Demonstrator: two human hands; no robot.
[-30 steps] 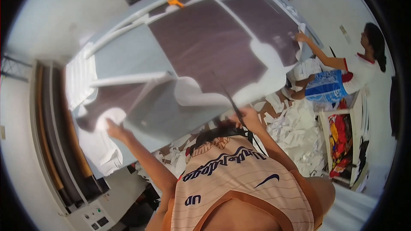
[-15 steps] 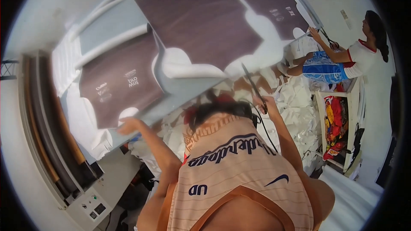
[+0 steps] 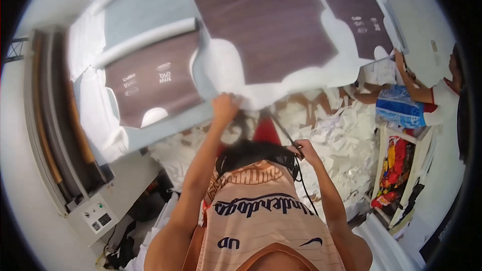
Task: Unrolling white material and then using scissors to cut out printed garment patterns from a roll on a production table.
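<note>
Now the left hand (image 3: 226,106) has moved from beside the smaller printed piece (image 3: 155,83) to the large sheet (image 3: 271,35), at the near edge of the desk (image 3: 181,120), so work seems to centre there. Its fingers look half curled; whether they pinch paper cannot be told. The right hand (image 3: 304,150) is wrapped round dark scissors (image 3: 287,134). The sheet lies mostly flat, dark plum within curving white borders.

A workshop is being indicated by printed sheets (image 3: 271,30) on a tabletop (image 3: 145,15), a machine (image 3: 125,180) with rollers (image 3: 56,110), and heaped scraps (image 3: 341,143).
</note>
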